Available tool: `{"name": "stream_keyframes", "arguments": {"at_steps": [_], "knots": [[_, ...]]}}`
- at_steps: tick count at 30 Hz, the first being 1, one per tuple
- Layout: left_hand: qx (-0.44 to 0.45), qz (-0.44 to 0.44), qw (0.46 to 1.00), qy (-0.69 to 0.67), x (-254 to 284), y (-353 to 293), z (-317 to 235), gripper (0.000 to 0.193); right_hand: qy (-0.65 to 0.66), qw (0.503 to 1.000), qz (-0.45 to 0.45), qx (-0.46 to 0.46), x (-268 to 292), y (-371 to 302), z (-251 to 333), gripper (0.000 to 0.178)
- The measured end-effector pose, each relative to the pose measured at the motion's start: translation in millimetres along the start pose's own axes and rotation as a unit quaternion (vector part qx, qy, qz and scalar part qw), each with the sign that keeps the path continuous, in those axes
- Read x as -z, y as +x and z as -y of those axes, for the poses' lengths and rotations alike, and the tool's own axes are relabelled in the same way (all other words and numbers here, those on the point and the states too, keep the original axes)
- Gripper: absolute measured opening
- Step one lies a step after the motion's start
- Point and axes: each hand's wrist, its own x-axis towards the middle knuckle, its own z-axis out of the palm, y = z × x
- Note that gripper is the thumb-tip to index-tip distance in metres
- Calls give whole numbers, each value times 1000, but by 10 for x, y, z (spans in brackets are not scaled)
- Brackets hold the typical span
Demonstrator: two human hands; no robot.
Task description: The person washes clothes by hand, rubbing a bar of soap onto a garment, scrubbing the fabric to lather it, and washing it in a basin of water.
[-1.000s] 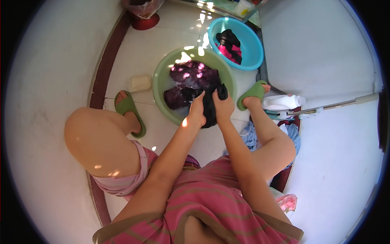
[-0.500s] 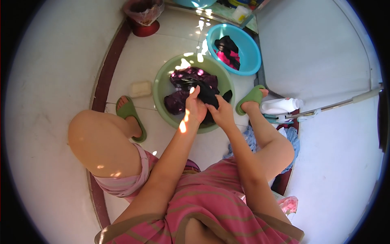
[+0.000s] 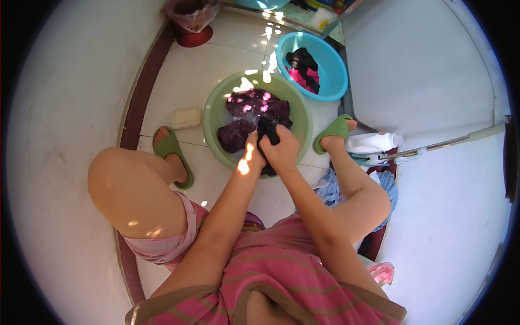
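Over the near part of a green basin (image 3: 212, 135), my two hands grip one black cloth (image 3: 267, 129). My right hand (image 3: 284, 150) is closed around it, knuckles up. Partly behind the cloth, my left hand (image 3: 255, 151) holds it from the other side, its fingers mostly hidden. The cloth is bunched between them, and its kind of garment cannot be made out. Dark purple wet clothing (image 3: 238, 134) lies in the basin, with some cloudy water showing beside it.
A blue basin (image 3: 336, 81) with black and pink clothing stands at the far right. A soap box (image 3: 187, 117) lies left of the green basin. At right are a white bottle (image 3: 371, 142) and light blue clothes (image 3: 328, 188). A red bin (image 3: 194, 35) stands far left.
My right hand has turned over and moved left, closing round the black cloth. The cloth, stretched toward the right before, is now bunched upright between my hands.
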Motion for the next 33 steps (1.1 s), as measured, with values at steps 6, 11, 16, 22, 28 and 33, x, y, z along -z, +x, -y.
{"name": "stream_keyframes", "arguments": {"at_steps": [6,11,16,22,28,33], "knots": [[63,199,977,-51,271,266,-254,40,70,976,192,-69,-48,-247,7,25],[72,85,993,-37,-469,-197,-289,34,-5,992,-6,-122,92,247,-589,23],[-86,99,991,-39,-354,-27,-652,30,53,987,66,-133,428,330,-680,22],[105,65,983,-134,-108,119,-312,64,302,941,67,-138,336,142,-447,9],[226,196,954,-7,-5,-36,-241,53,9,955,238,176,227,-439,293,24],[142,-7,986,91,-492,-306,197,40,-143,980,-34,-137,213,289,-435,44]]}}
